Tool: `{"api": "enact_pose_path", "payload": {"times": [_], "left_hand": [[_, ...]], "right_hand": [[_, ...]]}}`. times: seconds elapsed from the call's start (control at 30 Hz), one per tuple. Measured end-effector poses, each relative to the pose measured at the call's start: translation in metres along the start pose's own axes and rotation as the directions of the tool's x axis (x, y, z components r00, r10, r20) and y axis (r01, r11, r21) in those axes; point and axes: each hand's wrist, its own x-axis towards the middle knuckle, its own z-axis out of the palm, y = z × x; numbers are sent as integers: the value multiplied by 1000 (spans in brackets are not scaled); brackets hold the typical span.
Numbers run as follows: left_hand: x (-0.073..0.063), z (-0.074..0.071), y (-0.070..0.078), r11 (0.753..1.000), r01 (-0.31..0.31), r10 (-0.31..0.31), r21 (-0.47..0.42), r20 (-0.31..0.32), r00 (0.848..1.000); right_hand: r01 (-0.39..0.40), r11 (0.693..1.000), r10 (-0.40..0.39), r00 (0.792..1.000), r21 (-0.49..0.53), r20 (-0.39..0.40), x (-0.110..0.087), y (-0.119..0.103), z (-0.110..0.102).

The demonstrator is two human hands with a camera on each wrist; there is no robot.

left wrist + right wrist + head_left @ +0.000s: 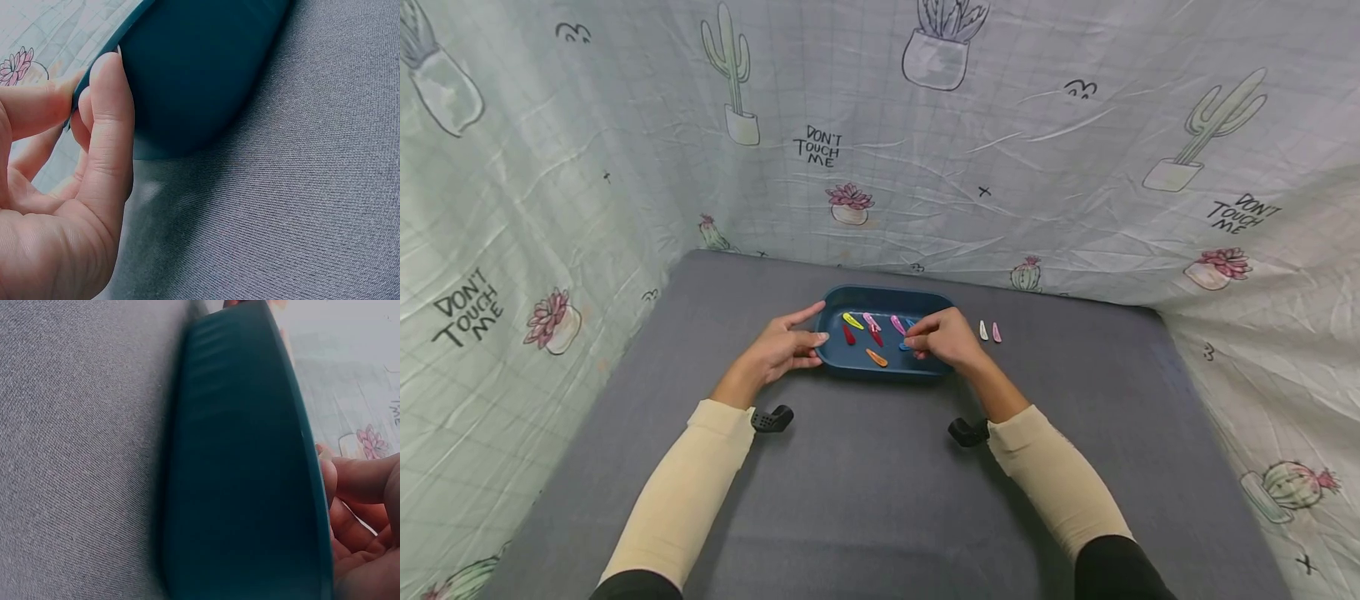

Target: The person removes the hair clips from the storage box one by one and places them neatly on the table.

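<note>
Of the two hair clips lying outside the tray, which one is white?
The white clip is the left one, nearer to the right hand; the other clip, to its right, is pink.

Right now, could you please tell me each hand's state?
Left hand: holding the tray by its rim.
Right hand: curled at a blue clip; whether holding it cannot be told.

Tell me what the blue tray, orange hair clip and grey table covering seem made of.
Blue tray: probably moulded plastic, smooth and satin; its wall curves seamlessly round the corners.
Orange hair clip: perhaps painted metal or plastic; its bright colour fits both, its finish too small to judge.
Grey table covering: matte fabric, woven or knitted; the wrist views show fine ribbing.
</note>
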Motion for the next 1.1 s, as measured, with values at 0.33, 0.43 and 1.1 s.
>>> {"api": "enact_pose_path", "payload": {"times": [0.33,0.43,1.1], "left_hand": [[-1,0,2,1000,-6,6,1,5,1000],[0,0,1,1000,-4,4,-3,4,1000],[-2,1,1,1000,-5,5,-10,6,1000]], "right_hand": [[-11,1000,12,999,-27,47,8,-2,11],[-14,1000,16,998,-22,57,9,-2,14],[-72,982,92,989,-173,113,26,0,35]]}}
